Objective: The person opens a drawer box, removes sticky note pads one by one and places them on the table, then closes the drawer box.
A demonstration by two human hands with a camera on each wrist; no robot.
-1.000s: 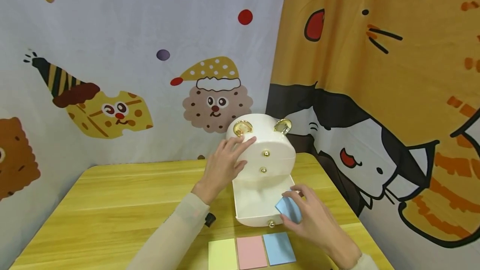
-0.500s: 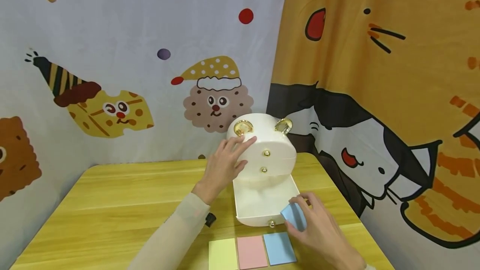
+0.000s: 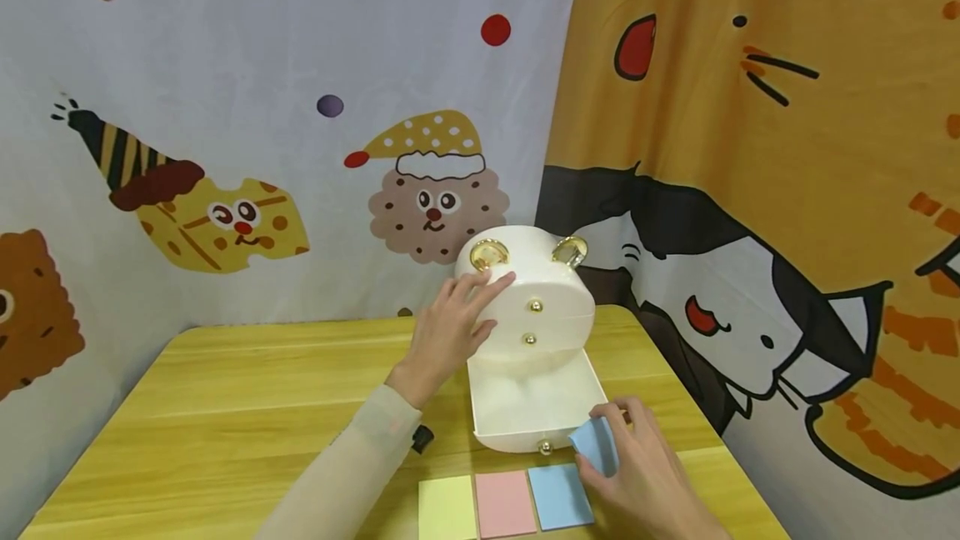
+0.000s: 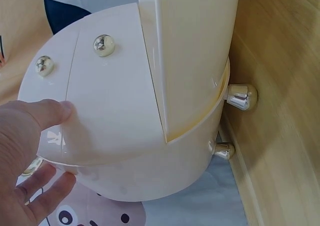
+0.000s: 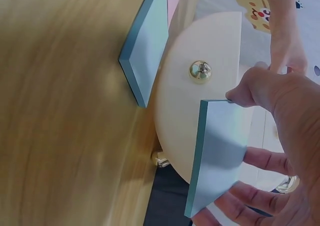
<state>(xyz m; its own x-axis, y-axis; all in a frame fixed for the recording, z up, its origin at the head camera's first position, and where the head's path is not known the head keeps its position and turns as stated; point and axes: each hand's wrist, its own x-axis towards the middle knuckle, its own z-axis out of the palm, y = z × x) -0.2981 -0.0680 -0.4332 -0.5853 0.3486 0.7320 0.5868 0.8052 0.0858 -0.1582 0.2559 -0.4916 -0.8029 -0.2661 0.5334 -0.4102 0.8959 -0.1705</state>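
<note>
My left hand rests on the upper left of a small white drawer box with gold ears and round knobs. Its thumb touches the front face in the left wrist view, and the spread fingers lie along the top edge. The lowest drawer is pulled out, its bare inside showing. My right hand pinches a blue sticky note pad by its edges, thumb against fingers. This pad is tilted, beside the drawer's front right corner. A second blue pad lies on the table just left of that hand.
On the wooden table, a pink pad and a yellow pad lie in a row with the blue one. A small black object sits left of the drawer. Cartoon-printed curtains hang behind the table.
My right hand has moved right and toward me with the blue pad, from over the drawer's front right part to beside its corner. The left hand stays on the box.
</note>
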